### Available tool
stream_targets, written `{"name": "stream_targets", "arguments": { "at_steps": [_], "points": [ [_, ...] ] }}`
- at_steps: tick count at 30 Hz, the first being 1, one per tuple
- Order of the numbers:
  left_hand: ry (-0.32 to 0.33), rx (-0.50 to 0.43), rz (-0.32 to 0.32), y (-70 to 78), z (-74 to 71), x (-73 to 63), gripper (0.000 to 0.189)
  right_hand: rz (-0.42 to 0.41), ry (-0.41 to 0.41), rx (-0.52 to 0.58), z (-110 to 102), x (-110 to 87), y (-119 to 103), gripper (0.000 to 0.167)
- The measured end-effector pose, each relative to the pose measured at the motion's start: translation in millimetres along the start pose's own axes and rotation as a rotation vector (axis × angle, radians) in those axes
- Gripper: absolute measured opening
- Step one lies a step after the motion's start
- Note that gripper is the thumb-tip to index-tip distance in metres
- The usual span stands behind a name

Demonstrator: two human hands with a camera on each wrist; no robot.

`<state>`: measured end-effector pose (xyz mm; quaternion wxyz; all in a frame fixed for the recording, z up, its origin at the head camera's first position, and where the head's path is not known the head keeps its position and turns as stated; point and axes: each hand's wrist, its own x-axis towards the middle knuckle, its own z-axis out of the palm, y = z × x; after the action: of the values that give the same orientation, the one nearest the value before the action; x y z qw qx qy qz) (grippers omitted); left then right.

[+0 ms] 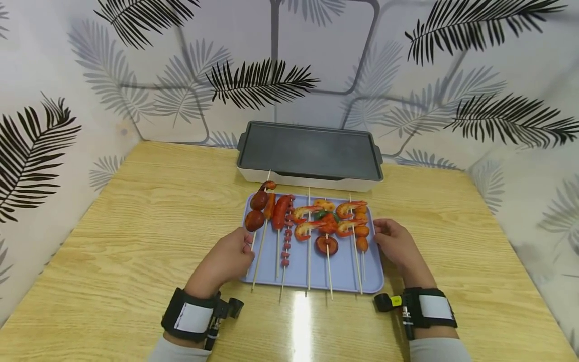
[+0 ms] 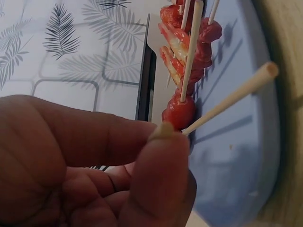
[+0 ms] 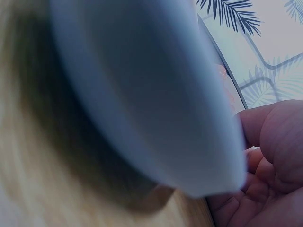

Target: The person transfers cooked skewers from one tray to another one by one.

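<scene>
On a lilac-blue tray (image 1: pixel 345 275) lie several food skewers side by side. My left hand (image 1: pixel 229 256) is at the tray's left edge, and its thumb and forefinger pinch the stick of the leftmost skewer (image 1: pixel 255 220), which carries round brown pieces. The pinched stick end (image 2: pixel 163 130) shows between the fingertips in the left wrist view. That skewer's top reaches over the tray's far rim. At the opposite side my right hand (image 1: pixel 399 245) grips the tray's right rim; in the right wrist view the blurred tray (image 3: pixel 142 94) hides part of the fingers.
Right behind the tray stands a dark flat griddle (image 1: pixel 312 148) with a white base. On the tray are also a sausage skewer (image 1: pixel 281 211), shrimp skewers (image 1: pixel 309 230) and a skewer of orange balls (image 1: pixel 362 231). Some sticks overhang the near rim. A leaf-patterned wall covering (image 1: pixel 316 50) rises behind the wooden table (image 1: pixel 135 226).
</scene>
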<state>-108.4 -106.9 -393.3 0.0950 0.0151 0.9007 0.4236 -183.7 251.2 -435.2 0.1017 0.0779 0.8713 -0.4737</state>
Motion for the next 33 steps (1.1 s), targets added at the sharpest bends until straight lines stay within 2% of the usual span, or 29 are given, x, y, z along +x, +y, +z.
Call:
{"name": "stream_targets", "arguments": {
  "at_steps": [9, 13, 23, 27, 33],
  "points": [
    [-0.001, 0.003, -0.027, -1.1, 3.1, -7.1, 0.011, -0.002, -0.002, 0.003, 0.4, 0.5, 0.4, 0.043],
    [-0.010, 0.006, -0.050, -2.5, 3.6, -7.6, 0.010, 0.006, -0.002, 0.008, 0.5, 0.4, 0.7, 0.042],
    [0.010, 0.042, -0.053, -5.9, 5.3, -7.2, 0.014, -0.006, -0.005, 0.008, 0.7, 1.8, 0.0, 0.041],
    [0.039, 0.071, -0.061, -7.7, 7.9, -6.0, 0.016, -0.007, -0.007, 0.006, 0.8, 2.3, -0.2, 0.042],
    [0.140, 0.124, -0.034, -11.3, 13.0, -4.7, 0.016, 0.009, -0.013, -0.004, 0.1, 3.4, 1.4, 0.043]
  ]
}}
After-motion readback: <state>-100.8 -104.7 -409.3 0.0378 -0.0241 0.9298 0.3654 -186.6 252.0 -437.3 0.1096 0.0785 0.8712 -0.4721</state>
